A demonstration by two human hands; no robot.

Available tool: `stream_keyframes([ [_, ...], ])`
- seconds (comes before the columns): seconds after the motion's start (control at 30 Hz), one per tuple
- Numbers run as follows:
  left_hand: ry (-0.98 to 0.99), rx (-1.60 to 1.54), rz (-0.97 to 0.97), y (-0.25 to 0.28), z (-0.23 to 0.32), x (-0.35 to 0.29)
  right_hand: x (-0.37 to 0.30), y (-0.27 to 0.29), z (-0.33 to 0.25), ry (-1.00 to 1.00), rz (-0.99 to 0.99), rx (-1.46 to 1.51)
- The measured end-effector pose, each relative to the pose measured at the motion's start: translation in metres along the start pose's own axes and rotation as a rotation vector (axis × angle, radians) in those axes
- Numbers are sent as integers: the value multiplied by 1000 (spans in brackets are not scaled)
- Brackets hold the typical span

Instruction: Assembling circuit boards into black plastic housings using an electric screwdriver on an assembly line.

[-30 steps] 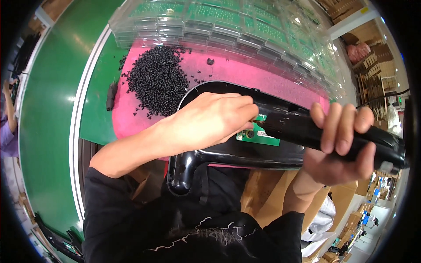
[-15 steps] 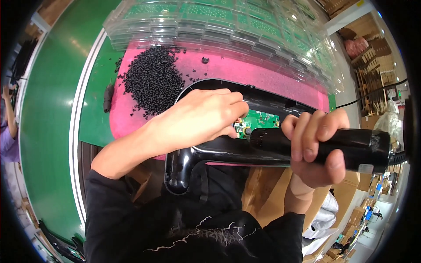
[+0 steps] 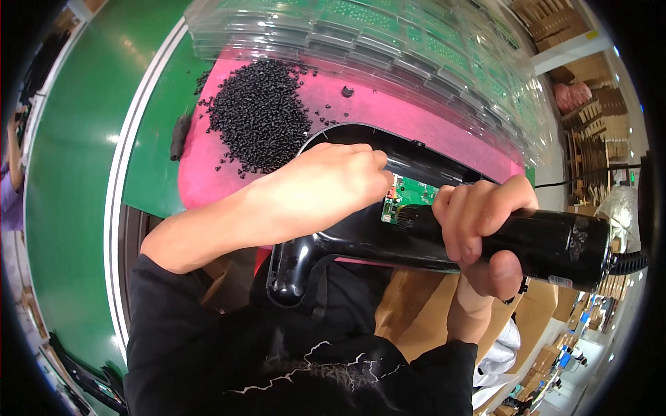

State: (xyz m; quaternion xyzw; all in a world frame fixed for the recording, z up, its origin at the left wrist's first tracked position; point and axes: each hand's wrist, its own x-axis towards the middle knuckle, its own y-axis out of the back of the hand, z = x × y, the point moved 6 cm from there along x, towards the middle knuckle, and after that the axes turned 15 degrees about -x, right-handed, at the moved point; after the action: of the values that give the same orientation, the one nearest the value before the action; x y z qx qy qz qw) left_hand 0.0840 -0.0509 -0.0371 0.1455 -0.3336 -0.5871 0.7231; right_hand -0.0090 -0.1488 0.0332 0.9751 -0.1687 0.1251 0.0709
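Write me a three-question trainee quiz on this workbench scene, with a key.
1. Which hand grips the black cylindrical tool?
2. True or false: the heap of small black parts lies mainly on the pink mat.
3. Fill in the blank: in this view, the tool's front end covers part of the green ____ inside the black housing.

Key:
1. The right hand.
2. True.
3. Circuit board.
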Motion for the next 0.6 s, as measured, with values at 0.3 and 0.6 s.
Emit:
stream_keyframes([
  [0.3,-45,-66,119,2,7,9,3,-2,0,6,6,-55],
  [0.6,-263,-155,40,-1,17,13,-8,21,-36,279,115,130],
])
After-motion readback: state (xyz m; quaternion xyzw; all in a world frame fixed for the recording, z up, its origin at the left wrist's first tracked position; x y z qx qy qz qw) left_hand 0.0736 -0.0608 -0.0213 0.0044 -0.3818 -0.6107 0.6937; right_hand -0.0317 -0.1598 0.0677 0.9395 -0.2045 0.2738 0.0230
